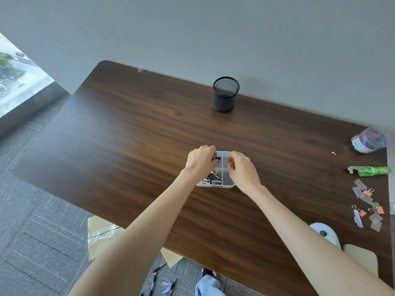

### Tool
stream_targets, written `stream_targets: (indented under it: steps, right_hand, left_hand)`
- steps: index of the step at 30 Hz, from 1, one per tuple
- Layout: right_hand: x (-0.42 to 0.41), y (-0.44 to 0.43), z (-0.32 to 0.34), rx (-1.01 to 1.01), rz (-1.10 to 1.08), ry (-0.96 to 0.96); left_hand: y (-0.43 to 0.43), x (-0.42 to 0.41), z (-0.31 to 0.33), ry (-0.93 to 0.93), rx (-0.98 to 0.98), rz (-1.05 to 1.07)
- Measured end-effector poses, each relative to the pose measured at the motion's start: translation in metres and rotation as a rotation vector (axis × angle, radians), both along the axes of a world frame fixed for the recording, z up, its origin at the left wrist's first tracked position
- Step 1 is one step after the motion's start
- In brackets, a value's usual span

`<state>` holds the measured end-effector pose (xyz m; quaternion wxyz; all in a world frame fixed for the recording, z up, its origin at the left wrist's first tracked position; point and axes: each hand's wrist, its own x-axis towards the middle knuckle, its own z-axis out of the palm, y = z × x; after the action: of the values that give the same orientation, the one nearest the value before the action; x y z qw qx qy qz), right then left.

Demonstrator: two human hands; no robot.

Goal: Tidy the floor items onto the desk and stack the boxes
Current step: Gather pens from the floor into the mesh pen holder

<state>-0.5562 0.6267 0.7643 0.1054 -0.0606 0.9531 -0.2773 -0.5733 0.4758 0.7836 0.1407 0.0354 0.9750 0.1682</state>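
The left hand [199, 162] pinched a small black clip [217, 158] in its fingers, directly over the far-left compartment of the tray [215, 185] on the desk [128, 135]. The right hand [241, 169] hovered just beside it with its fingers curled; whether they held anything could not be told.

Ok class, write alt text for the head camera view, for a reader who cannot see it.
The left hand pinches a small black item over a clear divided tray on a dark wooden desk, the right hand poised beside it. A black mesh pen cup stands farther back; pens lie on the floor below.
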Motion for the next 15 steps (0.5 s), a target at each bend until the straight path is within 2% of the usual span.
stream_targets:
  steps: [4,15]
  right_hand:
    - [-0.001,0.004,-0.005,-0.062,-0.047,0.004]
    - [-0.001,0.003,-0.005,-0.075,-0.05,-0.028]
  left_hand:
    - [0.012,-0.003,-0.006,-0.039,-0.063,-0.034]
    - [0.012,0.002,0.001,0.007,0.015,0.028]
